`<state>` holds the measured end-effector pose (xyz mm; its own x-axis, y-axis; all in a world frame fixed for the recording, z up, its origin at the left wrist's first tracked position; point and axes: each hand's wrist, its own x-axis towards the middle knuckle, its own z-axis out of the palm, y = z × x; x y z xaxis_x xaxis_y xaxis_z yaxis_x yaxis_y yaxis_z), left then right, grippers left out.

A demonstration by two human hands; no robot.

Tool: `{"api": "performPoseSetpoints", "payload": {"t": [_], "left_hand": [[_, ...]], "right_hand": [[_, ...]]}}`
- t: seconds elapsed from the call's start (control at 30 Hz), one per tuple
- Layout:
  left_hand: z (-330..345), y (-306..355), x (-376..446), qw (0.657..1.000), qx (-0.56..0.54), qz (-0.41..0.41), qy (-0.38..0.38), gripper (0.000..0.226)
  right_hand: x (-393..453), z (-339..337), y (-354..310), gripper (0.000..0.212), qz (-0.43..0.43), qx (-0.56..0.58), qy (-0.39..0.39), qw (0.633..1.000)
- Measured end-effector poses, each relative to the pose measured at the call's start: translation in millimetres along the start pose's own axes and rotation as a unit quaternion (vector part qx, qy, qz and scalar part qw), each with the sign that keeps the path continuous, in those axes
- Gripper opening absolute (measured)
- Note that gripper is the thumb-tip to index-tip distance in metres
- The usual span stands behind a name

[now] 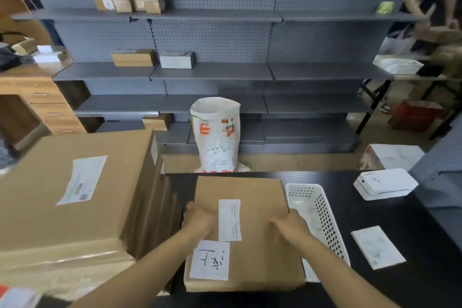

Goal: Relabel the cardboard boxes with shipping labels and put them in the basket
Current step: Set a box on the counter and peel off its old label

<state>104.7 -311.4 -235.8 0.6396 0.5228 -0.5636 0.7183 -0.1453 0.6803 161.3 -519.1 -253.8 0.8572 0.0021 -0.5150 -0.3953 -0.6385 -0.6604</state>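
I have both hands on the flat cardboard box (243, 230) on the black table (412, 232). My left hand (200, 219) holds its left edge, fingers curled under and thumb on top; my right hand (291, 226) clasps the right edge the same way, though blur keeps me from seeing the fingertips clearly. Between the two hands, on the box top, sits a narrow white shipping label (229, 220), and just nearer to me than the left hand is a second white label (210, 260) with handwritten marks. Just right of my right hand, touching or nearly touching the box, lies the white perforated basket (322, 220), with what may be a slip of paper inside. Farther right of that hand are a loose printed label sheet (377, 247) and, beyond it, a small white label printer (385, 184). To the left of my left hand stands a tall stack of big cardboard boxes (75, 195), the top one bearing its own label. Past both hands, beyond the table edge, a white printed sack (216, 135) stands upright before grey shelves (212, 70).
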Motion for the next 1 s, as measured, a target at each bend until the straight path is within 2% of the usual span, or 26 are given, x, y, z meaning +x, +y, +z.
{"api": "performPoseSetpoints", "payload": {"t": [0.13,0.23,0.47,0.6,1.0], "left_hand": [[20,-36,16,1.000,0.010,-0.023,0.018,0.054],[37,-57,37,0.999,0.006,-0.046,0.009,0.059],[53,-78,49,0.999,-0.010,-0.037,0.013,0.064],[58,-80,54,0.999,-0.010,-0.032,0.024,0.064],[83,-62,61,0.999,-0.020,-0.023,0.030,0.063]], "right_hand": [[14,23,32,0.045,0.029,-0.033,-0.052,0.998],[28,37,54,0.057,0.038,-0.020,-0.064,0.997],[41,41,79,0.071,0.009,-0.014,-0.041,0.999],[51,36,84,0.079,-0.007,-0.027,-0.054,0.998],[105,-9,89,0.062,-0.059,-0.067,-0.092,0.992]]}}
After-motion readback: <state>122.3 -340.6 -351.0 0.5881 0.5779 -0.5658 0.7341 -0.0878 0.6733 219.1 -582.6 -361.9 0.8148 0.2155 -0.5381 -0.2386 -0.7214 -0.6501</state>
